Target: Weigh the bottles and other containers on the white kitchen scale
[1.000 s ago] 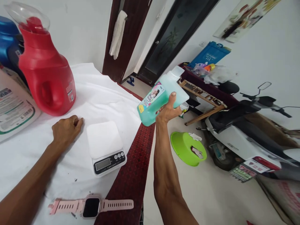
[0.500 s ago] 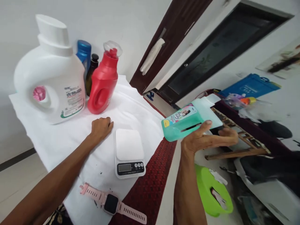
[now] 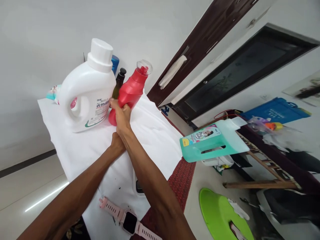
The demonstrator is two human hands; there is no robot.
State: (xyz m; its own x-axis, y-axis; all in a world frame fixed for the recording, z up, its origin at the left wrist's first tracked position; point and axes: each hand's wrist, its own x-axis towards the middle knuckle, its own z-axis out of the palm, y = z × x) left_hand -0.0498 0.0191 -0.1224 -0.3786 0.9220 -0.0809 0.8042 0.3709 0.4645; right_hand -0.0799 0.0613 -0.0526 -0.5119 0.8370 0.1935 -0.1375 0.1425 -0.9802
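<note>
My right hand point(image 3: 122, 115) is closed round the handle side of a red plastic detergent bottle point(image 3: 133, 86), which leans to the right under a clear cap. Whether its base touches the cloth I cannot tell. My left hand point(image 3: 117, 142) rests on the white cloth just below, closed and partly covered by my right wrist. Left of the red bottle stands a large white detergent jug point(image 3: 87, 86). A dark pump-style bottle point(image 3: 117, 88) and a blue bottle point(image 3: 115, 63) show behind them. My right forearm hides most of the kitchen scale point(image 3: 139, 187).
A green-liquid bottle point(image 3: 212, 140) stands at the right corner of the white cloth point(image 3: 157, 133). Near the front lies a pink-strapped watch point(image 3: 130, 222). On the floor at right is a lime-green basin point(image 3: 215, 213), beside a wooden-legged table point(image 3: 260, 184).
My right hand has left the green-liquid bottle, crossed to the left and taken hold of the red bottle, which leans more. The view has shifted; my left hand stays closed on the cloth.
</note>
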